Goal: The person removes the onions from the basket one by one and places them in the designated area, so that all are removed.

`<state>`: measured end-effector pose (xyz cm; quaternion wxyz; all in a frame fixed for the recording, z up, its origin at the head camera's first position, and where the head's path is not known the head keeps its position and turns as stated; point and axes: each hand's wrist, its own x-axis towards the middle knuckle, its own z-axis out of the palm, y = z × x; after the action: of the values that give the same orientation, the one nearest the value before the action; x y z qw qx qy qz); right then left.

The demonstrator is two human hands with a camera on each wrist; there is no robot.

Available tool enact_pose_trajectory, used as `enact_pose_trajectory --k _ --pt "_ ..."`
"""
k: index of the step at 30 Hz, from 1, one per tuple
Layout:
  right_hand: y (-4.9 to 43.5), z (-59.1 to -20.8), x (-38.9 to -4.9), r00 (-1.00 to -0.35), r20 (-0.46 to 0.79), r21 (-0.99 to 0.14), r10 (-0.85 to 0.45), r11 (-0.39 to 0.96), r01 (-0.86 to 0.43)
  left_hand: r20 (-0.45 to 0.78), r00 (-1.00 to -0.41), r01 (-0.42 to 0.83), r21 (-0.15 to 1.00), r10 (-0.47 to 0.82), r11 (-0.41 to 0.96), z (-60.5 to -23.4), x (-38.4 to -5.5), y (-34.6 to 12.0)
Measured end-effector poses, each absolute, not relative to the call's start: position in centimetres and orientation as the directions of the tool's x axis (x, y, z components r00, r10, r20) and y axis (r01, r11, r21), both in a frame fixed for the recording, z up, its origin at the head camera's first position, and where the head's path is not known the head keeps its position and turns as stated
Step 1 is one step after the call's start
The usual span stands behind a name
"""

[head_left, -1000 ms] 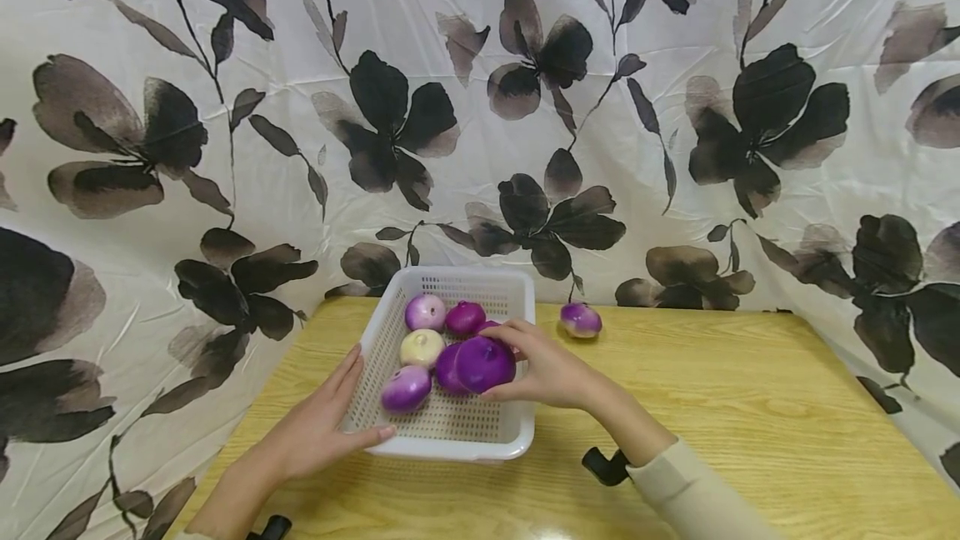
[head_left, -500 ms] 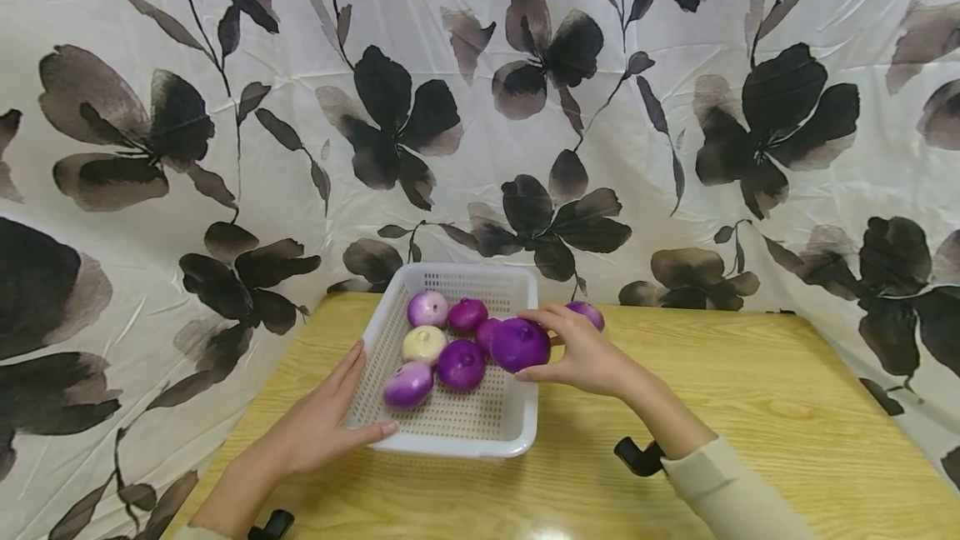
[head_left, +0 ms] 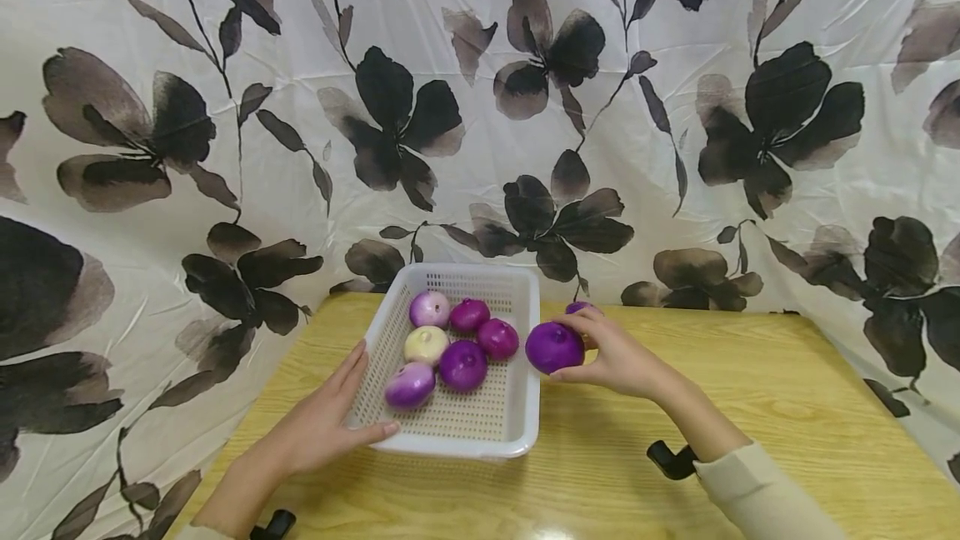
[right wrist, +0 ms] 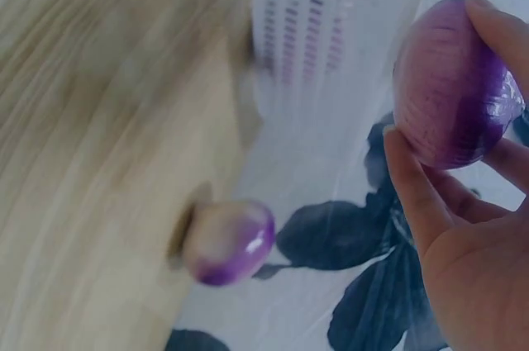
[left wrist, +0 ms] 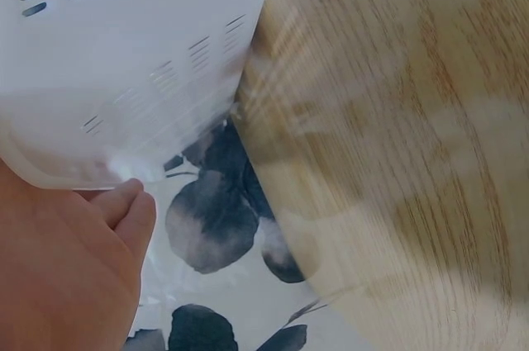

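A purple onion (head_left: 555, 348) is held by my right hand (head_left: 611, 355), just off the basket's right rim and raised above the table. The right wrist view shows the thumb and fingertips gripping this onion (right wrist: 450, 87). My left hand (head_left: 318, 423) rests against the near left corner of the white plastic basket (head_left: 528, 415), its fingers straight along the left side and its thumb on the front rim. Inside lie several onions, among them a pale yellow one (head_left: 426, 346), a dark purple one (head_left: 462, 366) and a magenta one (head_left: 498, 340).
Another purple and white onion (right wrist: 231, 239) lies on the wooden table (head_left: 735, 407) near its back edge, mostly behind my right hand in the head view. A floral curtain (head_left: 465, 132) hangs behind the table.
My right hand has carried the dark purple onion rightward, from over the basket's onions to beyond its right rim. The left hand has stayed at the basket.
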<state>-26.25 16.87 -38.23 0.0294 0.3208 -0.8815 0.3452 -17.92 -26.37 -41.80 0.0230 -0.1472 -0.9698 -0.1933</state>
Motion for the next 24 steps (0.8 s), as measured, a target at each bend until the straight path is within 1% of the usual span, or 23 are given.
enact_pose_trajectory --k 6,13,24 --pt "18.4 -38.7 -26.5 -0.799 0.263 -0.575 -0.540 0.578 -0.579 0.103 -0.957 0.290 0.364 0.272 0.885 -42.0 -17.8 -26.4" --pt "20.3 -39.1 -26.8 -0.830 0.237 -0.602 -0.505 0.595 -0.533 0.103 -0.957 0.290 0.365 0.272 0.885 -41.9 -17.8 -26.3" --pt "22.9 -39.5 -27.6 -0.838 0.253 -0.587 -0.482 0.612 -0.530 0.101 -0.958 0.286 0.370 0.268 0.884 -41.9 -17.8 -26.3"
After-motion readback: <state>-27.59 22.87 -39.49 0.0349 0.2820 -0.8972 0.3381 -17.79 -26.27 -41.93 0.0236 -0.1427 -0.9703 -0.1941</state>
